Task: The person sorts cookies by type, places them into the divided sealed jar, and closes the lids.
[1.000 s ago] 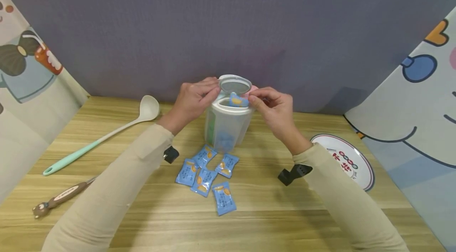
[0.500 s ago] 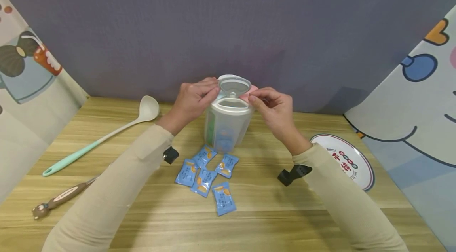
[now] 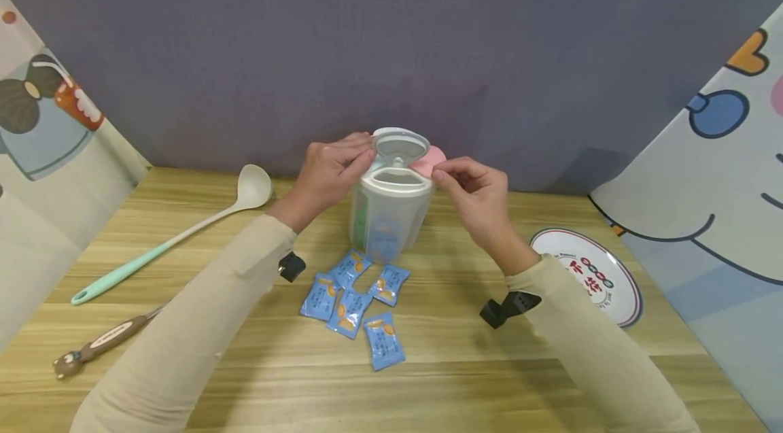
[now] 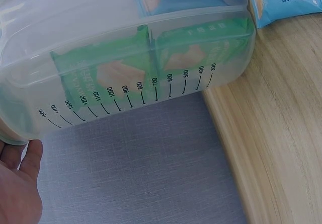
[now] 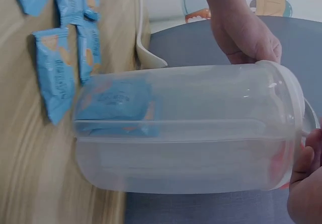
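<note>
A translucent plastic storage container with a white lid stands at the back of the table. Its grey-lined flap is raised above an oval opening. My left hand holds the lid's left edge, with the fingers beside the raised flap. My right hand is at the lid's right edge by the pink flap, thumb and forefinger close together with nothing visible between them. Blue snack packets lie inside one compartment and green packets in another. Several blue packets lie in front of the container.
On the left lie a ladle with a mint handle and a brown bear-ended handle, partly under the left sleeve. A white plate with red print sits at right. A grey wall rises behind.
The blue packet at the opening has dropped into the container. My right hand has shifted slightly right, uncovering more of the pink flap. My left hand stays at the lid.
</note>
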`<state>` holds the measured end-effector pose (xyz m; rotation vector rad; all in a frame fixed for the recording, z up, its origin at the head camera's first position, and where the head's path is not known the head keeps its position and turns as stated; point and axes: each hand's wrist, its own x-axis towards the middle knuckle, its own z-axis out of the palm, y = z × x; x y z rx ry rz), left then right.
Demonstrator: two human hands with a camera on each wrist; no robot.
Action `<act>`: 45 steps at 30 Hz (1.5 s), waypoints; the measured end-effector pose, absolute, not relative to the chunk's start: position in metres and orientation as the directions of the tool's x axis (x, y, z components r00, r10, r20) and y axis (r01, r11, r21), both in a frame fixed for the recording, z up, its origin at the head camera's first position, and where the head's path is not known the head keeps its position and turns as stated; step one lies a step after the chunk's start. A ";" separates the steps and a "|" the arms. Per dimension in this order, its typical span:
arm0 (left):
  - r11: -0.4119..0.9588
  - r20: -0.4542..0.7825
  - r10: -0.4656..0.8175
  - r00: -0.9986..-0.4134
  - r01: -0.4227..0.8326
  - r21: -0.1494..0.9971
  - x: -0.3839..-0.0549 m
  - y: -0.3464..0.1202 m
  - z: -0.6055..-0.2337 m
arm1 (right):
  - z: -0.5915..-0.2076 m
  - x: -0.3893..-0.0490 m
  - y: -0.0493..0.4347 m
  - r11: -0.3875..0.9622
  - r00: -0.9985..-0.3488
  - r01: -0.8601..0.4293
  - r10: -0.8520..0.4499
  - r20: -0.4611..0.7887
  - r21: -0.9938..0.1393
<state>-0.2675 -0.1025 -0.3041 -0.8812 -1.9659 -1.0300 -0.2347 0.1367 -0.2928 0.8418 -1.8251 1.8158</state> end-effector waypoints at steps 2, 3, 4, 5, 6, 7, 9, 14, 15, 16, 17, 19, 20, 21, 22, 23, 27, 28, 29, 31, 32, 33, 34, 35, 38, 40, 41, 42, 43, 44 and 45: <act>0.445 0.839 0.229 -0.494 0.819 0.361 -0.268 -0.103 -0.304 | -0.295 -0.232 0.139 -0.032 -0.724 -0.681 -0.121 0.679 -0.731; 0.445 0.839 0.228 -0.494 0.819 0.361 -0.268 -0.103 -0.304 | -0.297 -0.230 0.140 -0.027 -0.726 -0.679 -0.127 0.676 -0.734; 0.447 0.839 0.229 -0.494 0.819 0.360 -0.268 -0.103 -0.304 | -0.299 -0.229 0.142 -0.025 -0.731 -0.673 -0.132 0.670 -0.739; 0.448 0.839 0.229 -0.494 0.818 0.360 -0.268 -0.103 -0.304 | -0.302 -0.228 0.144 -0.017 -0.736 -0.668 -0.138 0.663 -0.744; 0.449 0.839 0.229 -0.493 0.818 0.358 -0.268 -0.104 -0.303 | -0.305 -0.227 0.145 -0.005 -0.741 -0.662 -0.144 0.656 -0.749; 0.449 0.840 0.228 -0.493 0.818 0.359 -0.268 -0.104 -0.303 | -0.308 -0.226 0.147 0.008 -0.750 -0.653 -0.146 0.646 -0.757; 0.451 0.841 0.227 -0.491 0.818 0.356 -0.269 -0.104 -0.304 | -0.317 -0.224 0.150 0.041 -0.774 -0.627 -0.144 0.616 -0.778; 0.453 0.839 0.224 -0.496 0.815 0.361 -0.269 -0.106 -0.304 | -0.327 -0.216 0.150 0.127 -0.826 -0.562 -0.145 0.545 -0.818; 0.452 0.838 0.223 -0.498 0.815 0.364 -0.269 -0.106 -0.304 | -0.328 -0.213 0.149 0.141 -0.832 -0.552 -0.152 0.533 -0.822; 0.452 0.837 0.222 -0.500 0.813 0.366 -0.269 -0.106 -0.304 | -0.328 -0.211 0.148 0.148 -0.837 -0.545 -0.159 0.524 -0.825; 0.452 0.836 0.221 -0.503 0.812 0.369 -0.268 -0.106 -0.303 | -0.328 -0.208 0.146 0.161 -0.840 -0.540 -0.169 0.516 -0.826; 0.452 0.836 0.220 -0.503 0.812 0.369 -0.268 -0.106 -0.304 | -0.331 -0.205 0.145 0.181 -0.844 -0.531 -0.193 0.500 -0.828; 0.452 0.836 0.219 -0.502 0.812 0.369 -0.268 -0.106 -0.304 | -0.335 -0.205 0.145 0.197 -0.849 -0.523 -0.205 0.487 -0.829; 0.451 0.837 0.218 -0.502 0.812 0.370 -0.268 -0.106 -0.304 | -0.339 -0.204 0.145 0.213 -0.852 -0.517 -0.219 0.476 -0.829; 0.450 0.837 0.217 -0.502 0.813 0.371 -0.268 -0.106 -0.304 | -0.342 -0.204 0.145 0.232 -0.850 -0.520 -0.236 0.470 -0.822; 0.447 0.837 0.216 -0.502 0.813 0.372 -0.268 -0.106 -0.304 | -0.345 -0.202 0.145 0.254 -0.848 -0.523 -0.255 0.465 -0.814; 0.442 0.837 0.217 -0.502 0.815 0.374 -0.268 -0.105 -0.305 | -0.358 -0.199 0.144 0.315 -0.833 -0.542 -0.328 0.446 -0.779; 0.442 0.838 0.218 -0.500 0.816 0.372 -0.268 -0.105 -0.305 | -0.362 -0.199 0.144 0.331 -0.830 -0.544 -0.344 0.439 -0.771; 0.441 0.839 0.218 -0.498 0.817 0.370 -0.268 -0.105 -0.306 | -0.366 -0.200 0.144 0.343 -0.830 -0.544 -0.357 0.429 -0.766; 0.439 0.841 0.217 -0.496 0.819 0.370 -0.269 -0.104 -0.306 | -0.374 -0.202 0.145 0.377 -0.833 -0.538 -0.374 0.407 -0.754; 0.436 0.842 0.215 -0.495 0.820 0.371 -0.269 -0.104 -0.306 | -0.378 -0.203 0.145 0.394 -0.839 -0.530 -0.376 0.394 -0.751; 0.434 0.843 0.216 -0.493 0.822 0.370 -0.269 -0.104 -0.306 | -0.383 -0.205 0.146 0.410 -0.845 -0.519 -0.376 0.379 -0.750; 0.432 0.842 0.215 -0.494 0.822 0.372 -0.269 -0.104 -0.306 | -0.386 -0.205 0.146 0.420 -0.850 -0.511 -0.375 0.369 -0.750; 0.430 0.842 0.214 -0.494 0.822 0.373 -0.269 -0.103 -0.306 | -0.390 -0.206 0.146 0.431 -0.857 -0.499 -0.371 0.357 -0.752; 0.431 0.843 0.214 -0.493 0.822 0.372 -0.269 -0.103 -0.306 | -0.399 -0.207 0.148 0.451 -0.875 -0.466 -0.361 0.322 -0.761; 0.433 0.845 0.214 -0.491 0.823 0.369 -0.269 -0.103 -0.306 | -0.404 -0.207 0.149 0.457 -0.885 -0.445 -0.359 0.298 -0.770; 0.433 0.846 0.213 -0.489 0.823 0.367 -0.269 -0.103 -0.306 | -0.405 -0.207 0.149 0.459 -0.890 -0.433 -0.357 0.285 -0.776; 0.433 0.846 0.214 -0.489 0.824 0.366 -0.269 -0.103 -0.306 | -0.407 -0.207 0.149 0.459 -0.894 -0.423 -0.354 0.276 -0.781; 0.434 0.847 0.216 -0.487 0.824 0.363 -0.269 -0.103 -0.306 | -0.408 -0.206 0.149 0.462 -0.900 -0.410 -0.347 0.265 -0.787; 0.434 0.847 0.216 -0.486 0.825 0.362 -0.269 -0.103 -0.306 | -0.409 -0.206 0.149 0.464 -0.905 -0.400 -0.340 0.258 -0.790; 0.433 0.847 0.216 -0.485 0.825 0.362 -0.269 -0.103 -0.306 | -0.410 -0.205 0.150 0.467 -0.908 -0.392 -0.333 0.253 -0.793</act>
